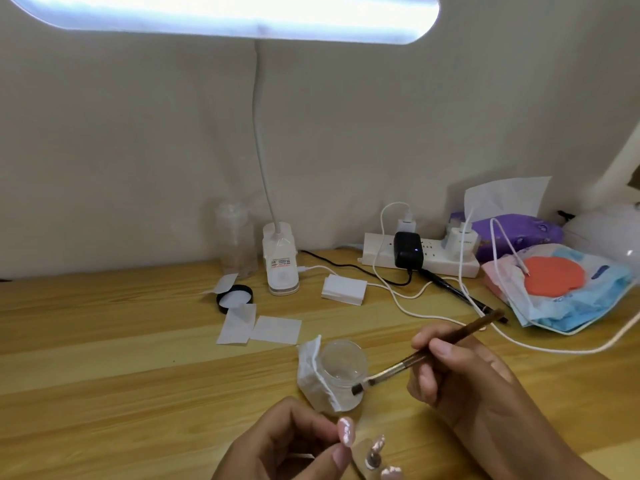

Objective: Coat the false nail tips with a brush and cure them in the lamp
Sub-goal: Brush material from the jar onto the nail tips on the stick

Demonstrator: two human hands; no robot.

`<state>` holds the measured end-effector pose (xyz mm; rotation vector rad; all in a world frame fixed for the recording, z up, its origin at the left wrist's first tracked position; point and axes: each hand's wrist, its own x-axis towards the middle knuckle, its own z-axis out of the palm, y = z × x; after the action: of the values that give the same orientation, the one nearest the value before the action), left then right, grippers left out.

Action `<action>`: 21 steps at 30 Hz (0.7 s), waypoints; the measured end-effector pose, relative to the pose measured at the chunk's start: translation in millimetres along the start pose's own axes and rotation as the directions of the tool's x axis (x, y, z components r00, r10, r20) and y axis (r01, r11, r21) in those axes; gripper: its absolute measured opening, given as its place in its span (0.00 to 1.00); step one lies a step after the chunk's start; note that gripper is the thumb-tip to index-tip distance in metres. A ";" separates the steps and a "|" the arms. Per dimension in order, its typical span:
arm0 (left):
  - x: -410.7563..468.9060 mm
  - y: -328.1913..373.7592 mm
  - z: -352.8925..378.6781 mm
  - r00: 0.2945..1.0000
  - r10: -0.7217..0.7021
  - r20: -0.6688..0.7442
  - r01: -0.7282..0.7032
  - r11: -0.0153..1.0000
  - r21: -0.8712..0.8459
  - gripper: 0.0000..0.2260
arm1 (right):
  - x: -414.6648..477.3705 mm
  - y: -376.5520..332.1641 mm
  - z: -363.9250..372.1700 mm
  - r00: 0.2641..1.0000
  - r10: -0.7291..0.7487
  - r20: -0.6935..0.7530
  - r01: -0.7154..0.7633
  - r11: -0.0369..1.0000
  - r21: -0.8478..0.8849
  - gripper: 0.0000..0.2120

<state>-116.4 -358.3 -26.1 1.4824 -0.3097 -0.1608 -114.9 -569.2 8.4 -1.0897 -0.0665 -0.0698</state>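
Head view: our right hand (460,372) pinches the brush (420,358), bristles at the jar (341,372) rim near the table's front edge; left-hand fingers (332,445) grip a nail tip (346,432). Loading step, we judge; coating comes next.

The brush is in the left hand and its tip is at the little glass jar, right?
Not quite: the head view shows the brush in the right hand. Its tip is indeed at the little glass jar. The left hand holds false nail tips.
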 end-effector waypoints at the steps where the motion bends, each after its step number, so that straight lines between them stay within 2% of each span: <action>1: 0.1 0.8 -0.4 1.000 -0.009 0.000 0.009 1.000 0.000 0.26 | -0.3 0.2 -1.3 0.999 -0.033 0.017 0.034 0.998 -0.049 0.21; 3: -0.9 3.3 0.2 1.000 -0.024 0.009 0.024 1.000 0.008 0.27 | -3.0 -2.1 -1.7 0.987 -0.159 0.022 0.159 0.945 -0.286 0.10; 4: -1.1 5.0 0.9 1.000 -0.024 0.017 0.023 1.000 0.017 0.28 | -4.9 -3.6 -1.5 0.976 -0.219 0.017 0.206 0.888 -0.411 0.09; 6: -1.8 10.1 1.6 0.999 -0.024 0.033 0.023 1.000 0.017 0.27 | -9.2 -5.8 -0.3 0.965 -0.260 0.018 0.231 0.819 -0.525 0.11; 8: -3.0 17.8 0.3 0.997 -0.048 0.061 0.050 0.998 -0.038 0.22 | -12.1 -5.6 0.8 0.954 -0.287 0.085 0.278 0.743 -0.609 0.15; 10: -7.5 23.9 -2.6 0.995 -0.043 0.086 0.049 0.997 -0.066 0.15 | -13.1 -6.0 -1.2 0.925 -0.329 0.191 0.357 0.575 -0.736 0.22; 12: -14.5 30.1 -1.8 0.993 0.048 0.110 -0.051 0.998 0.027 0.11 | -12.2 -12.2 -4.8 0.908 -0.290 0.302 0.391 0.328 -0.860 0.30; 13: -19.1 32.5 0.1 0.980 0.156 0.126 -0.174 0.975 0.139 0.09 | -12.0 -15.5 -8.4 0.903 -0.248 0.350 0.396 0.170 -0.902 0.32; 14: -23.2 35.1 3.2 0.941 0.300 0.157 -0.333 0.906 0.262 0.07 | -11.9 -18.2 -12.9 0.893 -0.211 0.398 0.406 -0.003 -0.914 0.34; 15: -28.0 37.1 6.9 0.879 0.428 0.212 -0.477 0.801 0.362 0.05 | -12.3 -19.5 -16.4 0.881 -0.178 0.438 0.415 -0.153 -0.897 0.32; 16: -32.9 37.8 11.4 0.812 0.518 0.269 -0.582 0.694 0.424 0.04 | -13.3 -20.4 -17.5 0.872 -0.145 0.467 0.426 -0.247 -0.871 0.30; 18: -41.5 38.3 20.7 0.753 0.554 0.355 -0.656 0.585 0.478 0.03 | -14.7 -20.4 -15.8 0.868 -0.070 0.491 0.445 -0.324 -0.835 0.26; 21: -51.5 36.1 28.4 0.748 0.506 0.430 -0.663 0.537 0.521 0.02 | -16.5 -18.8 -19.1 0.905 0.062 0.420 0.409 -0.394 -0.823 0.31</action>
<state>-176.8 -367.1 6.0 1.9604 -1.1489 0.3827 -132.7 -594.4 14.7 -3.0229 -0.6111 -0.3355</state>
